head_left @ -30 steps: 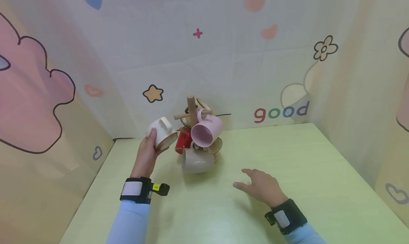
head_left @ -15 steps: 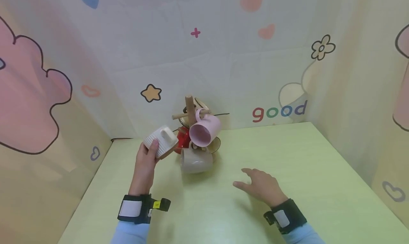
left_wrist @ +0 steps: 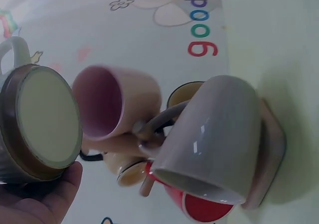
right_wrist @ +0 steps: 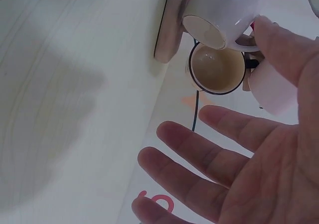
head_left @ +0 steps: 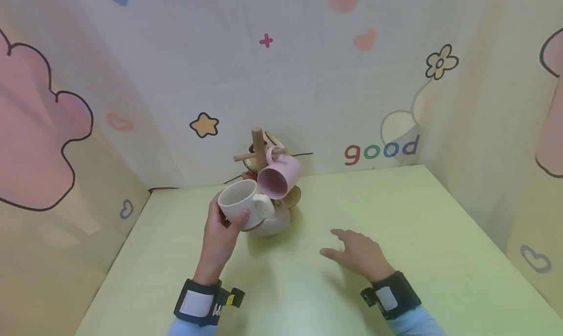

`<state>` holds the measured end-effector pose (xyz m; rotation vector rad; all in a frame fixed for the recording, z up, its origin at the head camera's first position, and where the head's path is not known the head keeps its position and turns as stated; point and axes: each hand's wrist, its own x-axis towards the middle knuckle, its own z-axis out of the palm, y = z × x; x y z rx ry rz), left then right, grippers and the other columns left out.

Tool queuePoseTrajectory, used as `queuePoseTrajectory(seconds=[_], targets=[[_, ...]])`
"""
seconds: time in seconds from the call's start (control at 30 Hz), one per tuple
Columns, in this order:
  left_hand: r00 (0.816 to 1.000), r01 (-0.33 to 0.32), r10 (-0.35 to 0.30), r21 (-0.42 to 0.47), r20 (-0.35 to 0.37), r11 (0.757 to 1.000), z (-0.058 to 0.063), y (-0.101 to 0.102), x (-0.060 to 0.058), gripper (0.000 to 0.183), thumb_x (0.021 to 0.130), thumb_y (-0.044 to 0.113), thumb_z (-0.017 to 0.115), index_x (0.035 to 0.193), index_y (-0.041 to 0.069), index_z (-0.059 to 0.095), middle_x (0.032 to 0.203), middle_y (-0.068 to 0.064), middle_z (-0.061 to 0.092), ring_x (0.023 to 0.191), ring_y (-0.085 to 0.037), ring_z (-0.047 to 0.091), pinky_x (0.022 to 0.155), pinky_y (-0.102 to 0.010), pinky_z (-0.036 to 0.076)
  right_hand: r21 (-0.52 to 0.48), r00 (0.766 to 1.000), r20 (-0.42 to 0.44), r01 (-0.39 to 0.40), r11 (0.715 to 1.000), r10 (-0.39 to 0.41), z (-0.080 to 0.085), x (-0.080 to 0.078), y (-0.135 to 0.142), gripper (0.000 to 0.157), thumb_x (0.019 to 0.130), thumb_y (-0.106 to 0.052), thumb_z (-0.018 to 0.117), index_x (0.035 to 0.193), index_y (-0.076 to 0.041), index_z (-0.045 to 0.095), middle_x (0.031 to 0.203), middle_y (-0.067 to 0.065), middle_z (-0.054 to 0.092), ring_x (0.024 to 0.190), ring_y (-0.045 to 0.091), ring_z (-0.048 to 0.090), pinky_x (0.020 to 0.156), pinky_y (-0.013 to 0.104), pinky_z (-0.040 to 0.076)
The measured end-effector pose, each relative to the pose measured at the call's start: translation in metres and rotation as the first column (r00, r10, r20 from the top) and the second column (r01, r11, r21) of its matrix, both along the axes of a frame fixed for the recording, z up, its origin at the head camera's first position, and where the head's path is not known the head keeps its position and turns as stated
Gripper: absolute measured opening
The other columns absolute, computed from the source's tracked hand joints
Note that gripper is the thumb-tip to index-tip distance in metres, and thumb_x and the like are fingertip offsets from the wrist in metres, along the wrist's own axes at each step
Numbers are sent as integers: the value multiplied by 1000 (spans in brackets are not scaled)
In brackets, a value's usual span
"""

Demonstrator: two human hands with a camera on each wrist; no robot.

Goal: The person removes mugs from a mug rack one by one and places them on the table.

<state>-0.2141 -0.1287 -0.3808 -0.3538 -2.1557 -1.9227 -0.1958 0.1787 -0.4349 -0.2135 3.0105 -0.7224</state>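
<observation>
My left hand (head_left: 222, 238) grips a white ribbed mug (head_left: 239, 199) by its body, mouth up, handle pointing right. In the left wrist view the mug's pale base (left_wrist: 50, 117) with a brown rim faces the camera. Just behind it stands a wooden mug tree (head_left: 257, 140). A pink mug (head_left: 281, 175) hangs on an upper peg; a grey mug (left_wrist: 212, 134) hangs low, partly hidden in the head view by the white mug. My right hand (head_left: 360, 255) hovers over the table at the right, fingers spread, holding nothing.
Also on the mug tree are a red mug (left_wrist: 204, 206) and a cream mug with a black rim (right_wrist: 217, 69). A bare upper peg (head_left: 244, 157) sticks out to the left. The pale green table (head_left: 374, 204) meets a patterned cloth backdrop (head_left: 176, 82).
My left hand has turned the white mug from mouth-down to mouth-up and brought it lower and to the right, in front of the mug tree. The right hand stays nearly still.
</observation>
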Motion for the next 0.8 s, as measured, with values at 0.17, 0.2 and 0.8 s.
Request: queuePoseTrajectory(seconds=[0.17,0.2,0.8], targets=[[1000,-18,18,-75,4,997,-10,18,4,79,90,29,75,151,13,28,141,-8,47,126,-29,49,106,-50,41,-15,1000,-5,0,1000,0,3,2,0,68,88,-53,69,134,-4,59,121,17,67,108,35,64,85,54,53],[1000,-22,23,-86,6,996,-13,22,5,80,89,31,76,151,14,29,141,-8,47,126,-29,49,106,-50,41,-16,1000,-7,-3,1000,3,4,2,0,68,88,-52,69,134,-4,59,120,17,67,107,35,65,84,54,53],[998,-4,-9,-202,-63,979,-50,70,3,87,80,28,84,149,18,32,139,-5,48,124,-28,47,102,-59,41,-15,1000,8,-25,1000,25,13,6,0,72,84,-52,73,136,-4,57,118,18,68,106,36,65,84,56,53]])
